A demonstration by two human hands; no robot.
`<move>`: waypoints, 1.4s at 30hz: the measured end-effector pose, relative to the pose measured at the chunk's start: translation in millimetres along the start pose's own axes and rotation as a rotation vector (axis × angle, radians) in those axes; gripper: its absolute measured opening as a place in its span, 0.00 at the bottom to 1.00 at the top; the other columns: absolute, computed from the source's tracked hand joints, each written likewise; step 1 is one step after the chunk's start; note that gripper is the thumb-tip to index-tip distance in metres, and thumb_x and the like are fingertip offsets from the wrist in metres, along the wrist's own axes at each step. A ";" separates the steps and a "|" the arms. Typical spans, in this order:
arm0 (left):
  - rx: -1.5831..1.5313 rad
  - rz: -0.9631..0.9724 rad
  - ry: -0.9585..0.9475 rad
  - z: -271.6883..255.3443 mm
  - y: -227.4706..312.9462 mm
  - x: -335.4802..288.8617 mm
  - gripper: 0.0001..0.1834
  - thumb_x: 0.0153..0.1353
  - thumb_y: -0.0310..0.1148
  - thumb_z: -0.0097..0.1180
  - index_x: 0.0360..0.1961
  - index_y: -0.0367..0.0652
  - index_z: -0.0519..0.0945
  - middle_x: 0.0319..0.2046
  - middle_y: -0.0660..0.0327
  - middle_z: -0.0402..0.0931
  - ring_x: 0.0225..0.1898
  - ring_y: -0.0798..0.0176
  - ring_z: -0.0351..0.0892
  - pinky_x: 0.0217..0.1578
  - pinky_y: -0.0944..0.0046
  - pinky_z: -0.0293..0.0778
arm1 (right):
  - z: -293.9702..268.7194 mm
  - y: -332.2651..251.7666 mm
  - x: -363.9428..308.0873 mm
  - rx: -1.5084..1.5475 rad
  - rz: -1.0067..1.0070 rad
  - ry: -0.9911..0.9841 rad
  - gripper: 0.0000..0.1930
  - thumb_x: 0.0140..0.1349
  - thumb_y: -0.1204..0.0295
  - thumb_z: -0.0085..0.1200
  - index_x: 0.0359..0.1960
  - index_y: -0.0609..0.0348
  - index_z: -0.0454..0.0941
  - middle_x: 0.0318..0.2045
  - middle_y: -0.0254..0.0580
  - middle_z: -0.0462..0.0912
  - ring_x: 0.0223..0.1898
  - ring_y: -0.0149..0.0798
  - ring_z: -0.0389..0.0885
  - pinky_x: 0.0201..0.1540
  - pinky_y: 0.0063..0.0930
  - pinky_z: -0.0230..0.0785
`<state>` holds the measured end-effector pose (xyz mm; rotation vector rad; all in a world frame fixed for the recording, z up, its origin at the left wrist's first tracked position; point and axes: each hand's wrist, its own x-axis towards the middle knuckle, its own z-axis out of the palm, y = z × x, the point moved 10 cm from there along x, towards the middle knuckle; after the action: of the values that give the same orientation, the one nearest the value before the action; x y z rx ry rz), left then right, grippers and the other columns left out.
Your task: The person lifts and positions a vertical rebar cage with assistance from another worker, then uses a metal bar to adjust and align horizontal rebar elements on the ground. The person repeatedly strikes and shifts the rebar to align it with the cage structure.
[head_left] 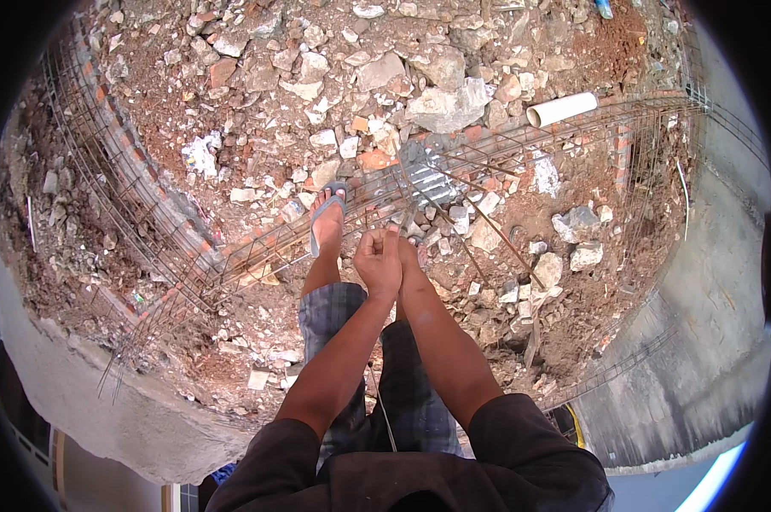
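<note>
Close together in front of my body are my left hand (377,260) and my right hand (409,253). The left one is closed, its fingers curled in; whatever it may grip is too small to make out. Most of the right hand's fingers are hidden behind the left. Just beyond both hands runs a rebar cage (373,194) of long rusty bars with stirrups. Where several loose steel rods (501,229) fan out, a grey ribbed patch (434,183) lies by the cage.
My left foot in a grey flip-flop (328,218) stands by the cage. Broken stones (449,107) and rubble cover the ground. A white pipe (563,110) lies at the far right. More rebar (113,192) follows a brick edging on the left. A grey concrete wall (701,341) rises at right.
</note>
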<state>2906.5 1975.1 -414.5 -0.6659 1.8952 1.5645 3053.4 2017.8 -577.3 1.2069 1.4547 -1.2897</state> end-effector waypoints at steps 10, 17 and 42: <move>-0.038 0.181 0.035 2.0 6.1 -22.7 0.13 0.70 0.34 0.62 0.31 0.36 0.81 0.26 0.64 0.81 0.28 0.76 0.76 0.33 0.72 0.71 | 15.7 -9.8 -19.4 1.033 -0.001 -0.118 0.14 0.68 0.63 0.55 0.43 0.59 0.88 0.35 0.39 0.87 0.34 0.35 0.84 0.33 0.34 0.76; -0.048 0.244 -0.016 -6.7 -10.9 -43.1 0.09 0.71 0.31 0.60 0.35 0.37 0.81 0.30 0.64 0.82 0.31 0.76 0.76 0.36 0.73 0.72 | 20.2 -9.2 -55.3 1.251 0.112 -0.092 0.11 0.70 0.71 0.50 0.41 0.63 0.84 0.34 0.39 0.84 0.30 0.34 0.82 0.32 0.33 0.76; 0.510 0.167 -0.253 -72.9 -59.4 -112.8 0.17 0.68 0.39 0.64 0.45 0.34 0.82 0.35 0.56 0.86 0.37 0.67 0.84 0.41 0.64 0.80 | -92.2 119.7 -202.4 0.719 0.120 -0.128 0.05 0.70 0.67 0.56 0.40 0.52 0.76 0.21 0.27 0.73 0.19 0.26 0.71 0.20 0.25 0.64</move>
<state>3018.4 1893.7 -365.2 -0.0858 2.0705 1.1172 3211.8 2084.1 -392.1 1.5928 0.8166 -1.8401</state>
